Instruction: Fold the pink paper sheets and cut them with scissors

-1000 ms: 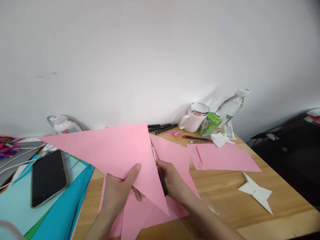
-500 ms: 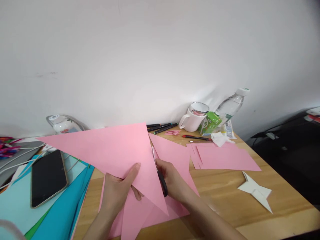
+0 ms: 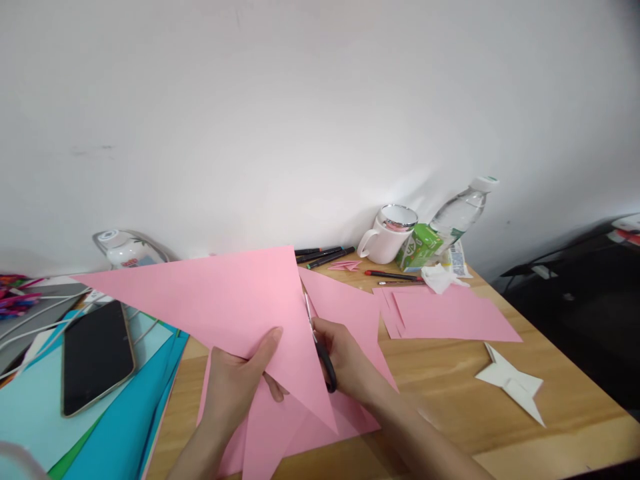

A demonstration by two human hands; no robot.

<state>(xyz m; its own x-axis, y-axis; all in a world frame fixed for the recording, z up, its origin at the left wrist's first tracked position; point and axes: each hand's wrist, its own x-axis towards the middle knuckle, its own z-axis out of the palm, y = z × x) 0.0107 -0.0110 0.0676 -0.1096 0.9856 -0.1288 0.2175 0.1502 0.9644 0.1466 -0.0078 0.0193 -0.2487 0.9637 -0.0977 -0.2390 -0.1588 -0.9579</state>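
Note:
My left hand (image 3: 243, 380) pinches a large folded sheet of pink paper (image 3: 220, 297), thumb on top and fingers underneath. The paper is held up above the table, one long point reaching left. Along its right edge my right hand (image 3: 343, 360) grips a pair of scissors (image 3: 326, 365) with black handles. The blades point away from me, beside the edge; whether they touch the paper I cannot tell. More pink paper (image 3: 363, 313) lies beneath both hands, partly hidden by them.
Left: a phone (image 3: 99, 357) on blue sheets (image 3: 133, 413), cables and a white bottle (image 3: 127, 248). Back: black markers (image 3: 330, 257), a white mug (image 3: 389, 233), a green carton (image 3: 419, 247) and a water bottle (image 3: 463, 210). Right: pink sheets (image 3: 450, 313), a tissue (image 3: 440, 278), a white folded paper star (image 3: 513, 381).
Almost nothing differs. The raised pink paper has shifted very slightly, and both hands keep their hold in nearly the same place.

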